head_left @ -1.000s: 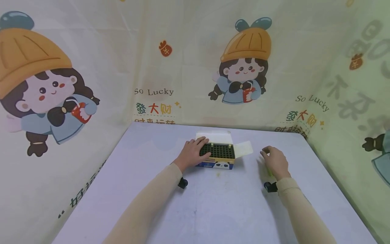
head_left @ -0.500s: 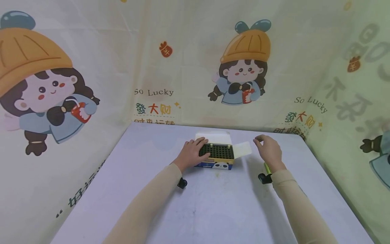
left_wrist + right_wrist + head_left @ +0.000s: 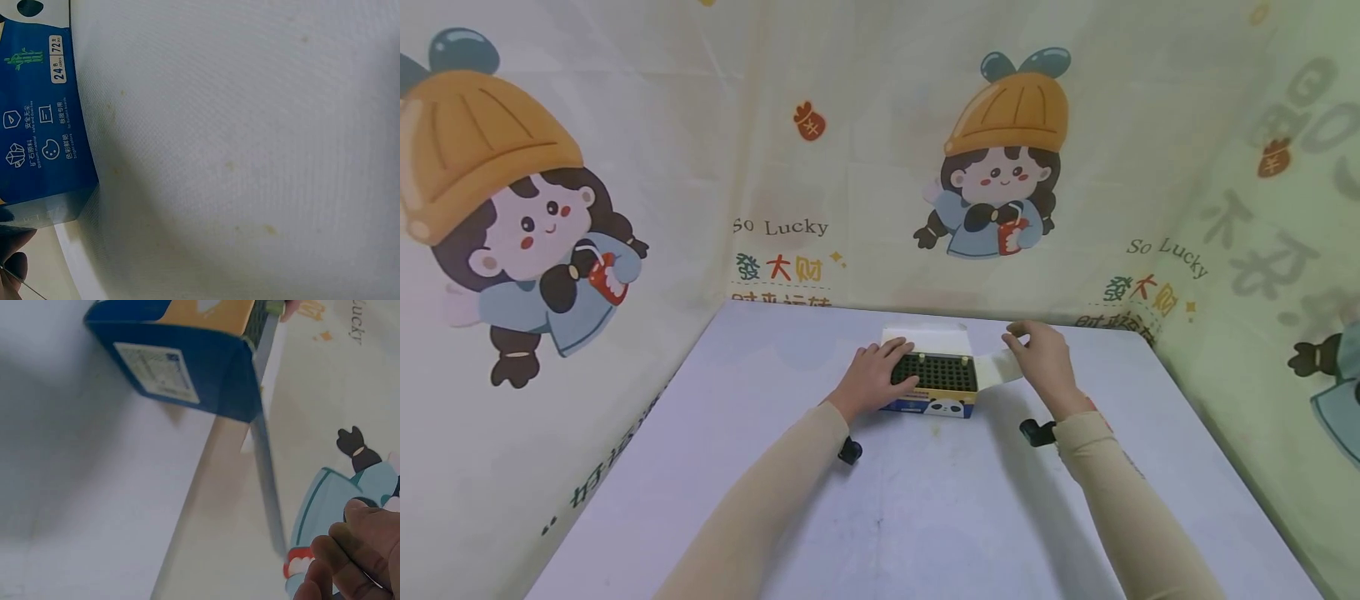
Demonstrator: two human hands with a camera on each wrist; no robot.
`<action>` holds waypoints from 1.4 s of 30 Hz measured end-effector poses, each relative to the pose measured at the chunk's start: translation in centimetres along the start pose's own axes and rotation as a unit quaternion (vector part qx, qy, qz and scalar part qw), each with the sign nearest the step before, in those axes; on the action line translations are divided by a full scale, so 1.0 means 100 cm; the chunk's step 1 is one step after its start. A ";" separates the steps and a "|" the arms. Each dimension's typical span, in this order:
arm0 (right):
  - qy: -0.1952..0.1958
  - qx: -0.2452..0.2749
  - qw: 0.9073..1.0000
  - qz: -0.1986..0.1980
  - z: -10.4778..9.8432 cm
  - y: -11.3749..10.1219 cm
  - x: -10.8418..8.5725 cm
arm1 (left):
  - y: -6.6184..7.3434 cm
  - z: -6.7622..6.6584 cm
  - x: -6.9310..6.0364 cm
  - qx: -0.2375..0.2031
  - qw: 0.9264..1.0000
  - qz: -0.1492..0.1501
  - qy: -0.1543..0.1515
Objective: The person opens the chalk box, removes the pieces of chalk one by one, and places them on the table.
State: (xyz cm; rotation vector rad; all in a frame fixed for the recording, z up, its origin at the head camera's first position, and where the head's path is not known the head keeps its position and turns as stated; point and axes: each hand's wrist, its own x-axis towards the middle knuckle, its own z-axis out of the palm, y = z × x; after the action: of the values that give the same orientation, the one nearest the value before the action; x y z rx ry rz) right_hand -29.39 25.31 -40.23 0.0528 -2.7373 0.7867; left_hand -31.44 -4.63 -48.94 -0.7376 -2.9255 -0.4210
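A blue and yellow chalk box (image 3: 936, 404) with a panda print stands on the table, its lid folded back. Inside is a black tray of holes (image 3: 936, 377), with two pale chalk sticks (image 3: 964, 362) upright at its back row. My left hand (image 3: 868, 379) grips the box's left end, thumb along the front edge. Beside the box's right side flap (image 3: 996, 369), my right hand (image 3: 1048, 367) is raised with thumb and fingertips close together. In the right wrist view its fingers (image 3: 340, 559) are bent, and whether anything sits between them is hidden.
The white table (image 3: 880, 517) stretches in front of the box. Printed cloth (image 3: 865, 167) hangs behind and at both sides. Small black wrist cameras (image 3: 1037, 432) hang under each wrist.
My right hand has moved left and slightly up, from the right of the box to its side flap. A green stick-like shape near that wrist has gone from view. The left hand keeps its place.
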 end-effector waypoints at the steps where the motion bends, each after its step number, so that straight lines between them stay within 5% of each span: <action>1: -0.005 0.002 1.000 0.004 0.000 -0.004 0.000 | 0.000 0.000 0.000 0.001 1.000 -0.002 -0.002; 11: -0.041 0.039 0.998 -0.010 0.005 -0.025 -0.003 | 0.000 -0.001 0.000 0.003 1.000 -0.002 -0.005; 27: -0.118 0.039 0.992 -0.004 0.045 -0.027 -0.011 | -0.001 0.000 0.000 -0.002 1.000 0.005 0.008; 34: -0.120 0.040 0.992 0.004 0.051 -0.025 -0.011 | -0.001 0.000 0.000 -0.003 1.000 0.008 0.012; 42: -0.134 -0.033 0.990 -0.019 0.063 -0.034 -0.013 | 0.000 -0.002 0.000 0.000 1.000 0.007 0.008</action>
State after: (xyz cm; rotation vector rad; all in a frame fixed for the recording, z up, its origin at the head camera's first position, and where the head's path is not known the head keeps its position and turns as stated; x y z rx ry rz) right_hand -29.44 19.05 -43.89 0.2111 -3.0016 0.7242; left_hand -31.42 -4.75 -48.75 -0.7507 -2.9040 -0.4238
